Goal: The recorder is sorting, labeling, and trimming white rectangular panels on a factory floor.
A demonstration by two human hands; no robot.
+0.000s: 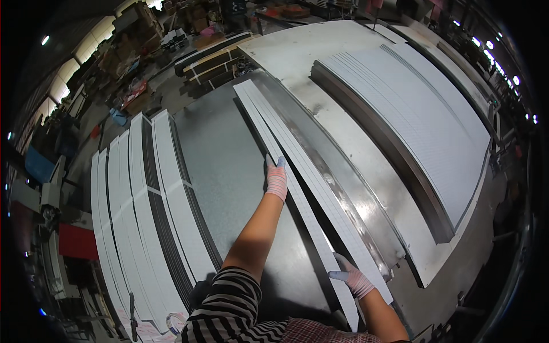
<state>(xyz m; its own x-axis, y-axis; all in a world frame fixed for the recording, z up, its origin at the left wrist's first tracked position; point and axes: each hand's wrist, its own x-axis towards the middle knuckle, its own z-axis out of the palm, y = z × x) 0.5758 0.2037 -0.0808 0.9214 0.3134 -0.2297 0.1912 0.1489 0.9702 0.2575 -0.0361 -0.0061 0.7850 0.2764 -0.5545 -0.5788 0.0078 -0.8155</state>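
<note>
Two long, narrow white metal strips lie on the grey metal tabletop (220,143), nearly meeting at the far end with a dark gap widening toward me. My left hand (276,176), in a white and pink knit glove, grips the left strip (303,208) around its middle, fingers over its edges. Lower down, near the strip's close end, my right hand (351,276) in a matching glove holds the same strip, thumb on its face and fingers on its right edge. The right strip (331,208) lies alongside. Parts of both hands' fingers are hidden by the strip.
Several bundled white strips (140,200), bound with clear tape, stand along the table's left side. A roll of tape (174,323) lies at the near left. To the right, a stack of wide white sheets (406,126) sits on a pale board (286,48). Strapped bundles (211,66) lie beyond.
</note>
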